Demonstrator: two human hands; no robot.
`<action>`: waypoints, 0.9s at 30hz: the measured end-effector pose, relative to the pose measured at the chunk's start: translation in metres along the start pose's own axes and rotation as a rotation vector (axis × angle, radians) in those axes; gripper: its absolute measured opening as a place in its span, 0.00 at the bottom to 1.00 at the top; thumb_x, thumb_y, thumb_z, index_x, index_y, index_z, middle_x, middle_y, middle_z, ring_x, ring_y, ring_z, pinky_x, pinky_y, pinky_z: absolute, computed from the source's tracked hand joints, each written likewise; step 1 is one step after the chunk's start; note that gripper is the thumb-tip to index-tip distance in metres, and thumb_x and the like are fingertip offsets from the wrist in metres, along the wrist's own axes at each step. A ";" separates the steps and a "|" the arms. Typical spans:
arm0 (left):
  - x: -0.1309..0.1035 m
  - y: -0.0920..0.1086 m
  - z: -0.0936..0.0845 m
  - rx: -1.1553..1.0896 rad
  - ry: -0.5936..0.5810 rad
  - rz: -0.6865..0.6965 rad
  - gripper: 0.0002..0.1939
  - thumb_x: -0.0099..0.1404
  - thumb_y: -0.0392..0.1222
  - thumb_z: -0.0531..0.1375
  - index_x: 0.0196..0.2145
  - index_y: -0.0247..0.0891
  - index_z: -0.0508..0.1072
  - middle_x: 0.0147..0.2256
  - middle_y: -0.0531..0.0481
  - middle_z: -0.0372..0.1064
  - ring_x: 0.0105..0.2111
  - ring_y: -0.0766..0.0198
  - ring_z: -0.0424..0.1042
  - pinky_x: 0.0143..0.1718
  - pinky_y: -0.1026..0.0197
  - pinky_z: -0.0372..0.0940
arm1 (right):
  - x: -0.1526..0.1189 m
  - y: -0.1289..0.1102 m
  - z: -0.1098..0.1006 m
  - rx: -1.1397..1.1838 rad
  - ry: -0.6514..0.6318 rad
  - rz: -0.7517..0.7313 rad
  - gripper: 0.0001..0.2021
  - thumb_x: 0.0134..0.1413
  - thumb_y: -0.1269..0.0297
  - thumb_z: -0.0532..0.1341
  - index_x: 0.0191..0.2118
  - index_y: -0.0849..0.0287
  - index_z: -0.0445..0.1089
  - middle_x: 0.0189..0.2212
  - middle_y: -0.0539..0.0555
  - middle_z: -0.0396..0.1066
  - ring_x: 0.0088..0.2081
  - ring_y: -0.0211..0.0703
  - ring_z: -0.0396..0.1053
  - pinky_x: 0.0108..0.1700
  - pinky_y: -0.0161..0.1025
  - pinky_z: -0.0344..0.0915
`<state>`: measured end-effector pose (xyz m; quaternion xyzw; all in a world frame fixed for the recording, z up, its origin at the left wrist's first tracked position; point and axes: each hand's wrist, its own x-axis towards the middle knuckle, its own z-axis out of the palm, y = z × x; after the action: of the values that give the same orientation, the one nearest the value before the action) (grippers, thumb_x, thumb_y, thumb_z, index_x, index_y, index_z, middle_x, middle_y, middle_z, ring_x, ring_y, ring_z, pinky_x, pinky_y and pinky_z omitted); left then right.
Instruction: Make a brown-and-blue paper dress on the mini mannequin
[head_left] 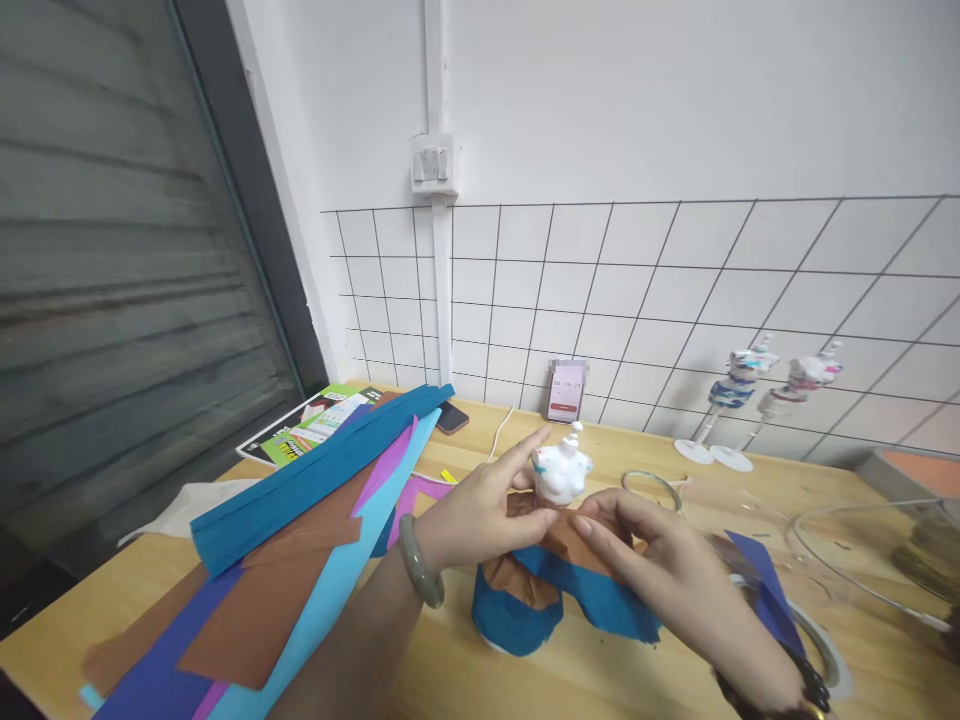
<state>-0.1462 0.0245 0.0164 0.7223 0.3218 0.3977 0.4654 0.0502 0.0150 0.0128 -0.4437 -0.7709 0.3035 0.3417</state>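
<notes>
A miniature white dress form with a knobbed top stands upright between my hands. My left hand grips it from the left, fingers behind and thumb on the brown wrap at its waist. Brown crepe paper goes around the form and is layered over blue crepe paper, which hangs down in a loose flap. Between thumb and fingers, my right hand pinches the upper edge of this paper. Lower left, a gathered blue skirt part touches the table. The form's lower body is hidden.
Folded coloured sheets pile up on the left, near magazines and a dark phone. A phone showing a timer leans on the wall. Two decorated dress forms stand back right. A tape roll lies by my right forearm.
</notes>
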 end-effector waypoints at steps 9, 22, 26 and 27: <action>0.001 -0.005 0.002 0.009 0.000 0.007 0.39 0.58 0.32 0.57 0.64 0.47 0.46 0.43 0.46 0.71 0.43 0.59 0.70 0.44 0.57 0.66 | -0.003 0.006 -0.003 0.058 -0.074 0.027 0.15 0.55 0.50 0.56 0.30 0.56 0.71 0.26 0.52 0.72 0.27 0.42 0.68 0.27 0.35 0.66; -0.003 0.015 0.039 0.422 0.031 0.113 0.38 0.58 0.38 0.55 0.64 0.37 0.44 0.41 0.43 0.72 0.41 0.52 0.71 0.43 0.50 0.65 | -0.010 0.027 -0.026 0.268 -0.348 0.135 0.10 0.47 0.57 0.65 0.36 0.53 0.76 0.33 0.55 0.77 0.38 0.52 0.74 0.40 0.41 0.72; -0.005 0.019 0.043 0.531 0.050 0.094 0.37 0.58 0.38 0.54 0.64 0.37 0.47 0.38 0.43 0.71 0.40 0.51 0.70 0.41 0.50 0.66 | -0.007 0.022 -0.027 0.271 -0.355 0.097 0.10 0.47 0.59 0.66 0.37 0.52 0.77 0.33 0.54 0.78 0.37 0.53 0.74 0.41 0.43 0.73; -0.006 0.019 0.043 0.544 0.051 0.091 0.37 0.58 0.38 0.55 0.64 0.37 0.47 0.37 0.43 0.71 0.40 0.50 0.70 0.40 0.51 0.66 | -0.007 0.020 -0.027 0.272 -0.351 0.087 0.09 0.47 0.59 0.66 0.37 0.52 0.77 0.32 0.54 0.78 0.37 0.52 0.74 0.40 0.43 0.73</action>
<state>-0.1094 -0.0054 0.0220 0.8240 0.3957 0.3354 0.2277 0.0833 0.0216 0.0112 -0.3668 -0.7505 0.4917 0.2458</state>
